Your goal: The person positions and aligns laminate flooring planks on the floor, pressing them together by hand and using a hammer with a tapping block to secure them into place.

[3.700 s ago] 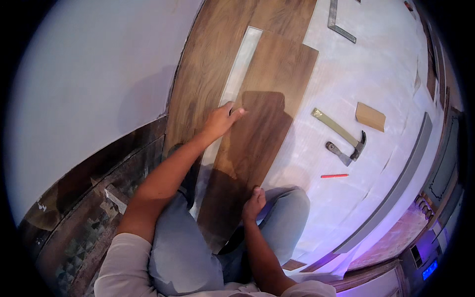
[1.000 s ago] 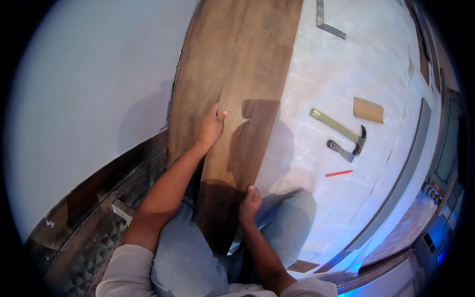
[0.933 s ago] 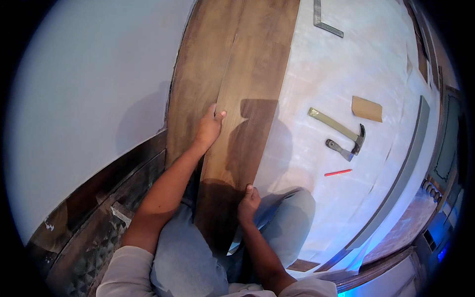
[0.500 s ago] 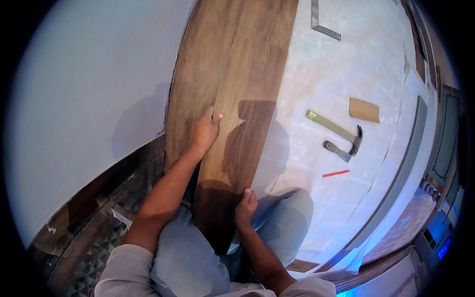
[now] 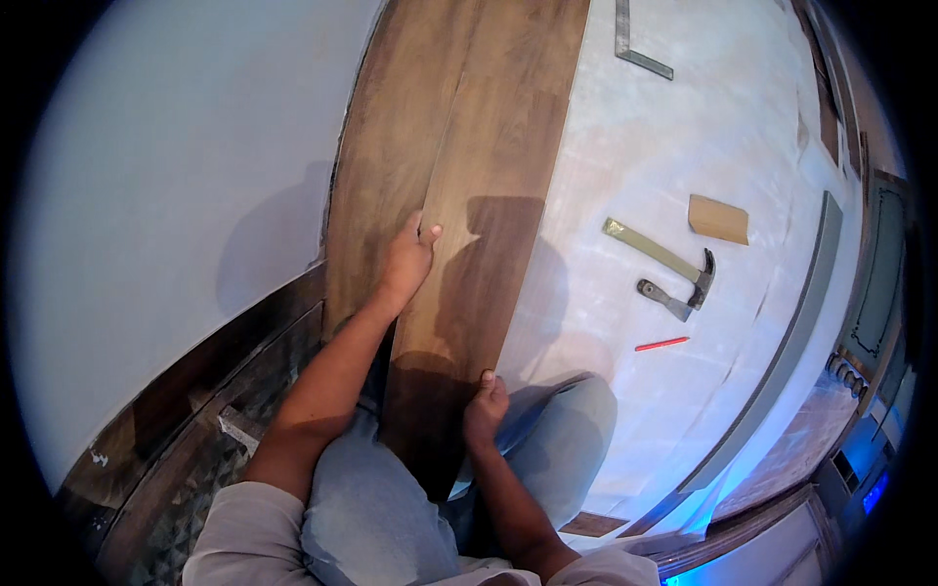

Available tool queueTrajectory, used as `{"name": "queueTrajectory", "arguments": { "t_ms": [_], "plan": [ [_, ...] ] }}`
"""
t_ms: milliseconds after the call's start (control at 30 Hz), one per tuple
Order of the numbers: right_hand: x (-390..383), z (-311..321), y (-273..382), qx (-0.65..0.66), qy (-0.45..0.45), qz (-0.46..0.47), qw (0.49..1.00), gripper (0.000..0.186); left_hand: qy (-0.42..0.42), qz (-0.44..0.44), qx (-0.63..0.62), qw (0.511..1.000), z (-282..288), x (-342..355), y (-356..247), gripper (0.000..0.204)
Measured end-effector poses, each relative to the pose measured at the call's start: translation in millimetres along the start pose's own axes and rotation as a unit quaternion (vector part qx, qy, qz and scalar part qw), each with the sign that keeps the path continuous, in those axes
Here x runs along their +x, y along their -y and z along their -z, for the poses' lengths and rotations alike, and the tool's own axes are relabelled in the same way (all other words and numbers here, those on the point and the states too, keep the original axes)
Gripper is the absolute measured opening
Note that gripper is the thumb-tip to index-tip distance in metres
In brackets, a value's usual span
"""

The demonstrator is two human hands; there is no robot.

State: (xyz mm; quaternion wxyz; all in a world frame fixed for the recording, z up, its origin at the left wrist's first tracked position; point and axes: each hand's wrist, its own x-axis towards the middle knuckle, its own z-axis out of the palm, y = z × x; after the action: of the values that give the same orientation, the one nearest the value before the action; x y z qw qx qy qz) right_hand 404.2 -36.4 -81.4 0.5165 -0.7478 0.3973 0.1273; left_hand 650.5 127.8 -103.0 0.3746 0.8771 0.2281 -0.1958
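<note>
A brown wood-look floor plank (image 5: 503,176) runs lengthwise in front of me, its near end between my knees. My left hand (image 5: 406,262) is closed at its left edge, thumb on top and the fingers partly hidden. Lower down, my right hand (image 5: 485,412) grips the right edge, with its thumb above and its fingers out of sight underneath. Beside the plank, along the wall, lies another brown floor plank (image 5: 386,146). My head's shadow falls across the held plank.
White underlay sheeting (image 5: 674,146) covers the floor at right. On it lie a claw hammer (image 5: 660,249), a scraper (image 5: 664,299), a red pencil (image 5: 662,344), a cardboard piece (image 5: 718,219), a metal square (image 5: 640,61) and a long grey strip (image 5: 782,361). A pale wall (image 5: 186,166) rises at left.
Both hands keep their hold on the plank, which shows no clear movement. The view has shifted very slightly.
</note>
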Motion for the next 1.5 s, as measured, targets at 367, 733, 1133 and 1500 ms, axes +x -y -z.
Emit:
{"name": "queueTrajectory", "arguments": {
  "t_ms": [367,733,1133,1500],
  "plan": [
    [11,-12,-16,-0.062,-0.024,-0.024,0.998,0.049,0.032,0.072,0.064,0.995,-1,3,-3,0.052],
    [17,-17,-11,-0.078,-0.024,-0.027,0.996,0.045,0.036,-0.048,0.218,0.974,9,19,5,0.057],
    [26,-30,-36,-0.059,-0.047,-0.014,0.997,0.044,0.038,-0.095,0.292,0.951,6,26,8,0.058],
    [34,-24,-41,-0.080,-0.017,-0.045,0.996,0.040,0.010,-0.153,0.330,0.931,13,33,11,0.052]
  ]
}}
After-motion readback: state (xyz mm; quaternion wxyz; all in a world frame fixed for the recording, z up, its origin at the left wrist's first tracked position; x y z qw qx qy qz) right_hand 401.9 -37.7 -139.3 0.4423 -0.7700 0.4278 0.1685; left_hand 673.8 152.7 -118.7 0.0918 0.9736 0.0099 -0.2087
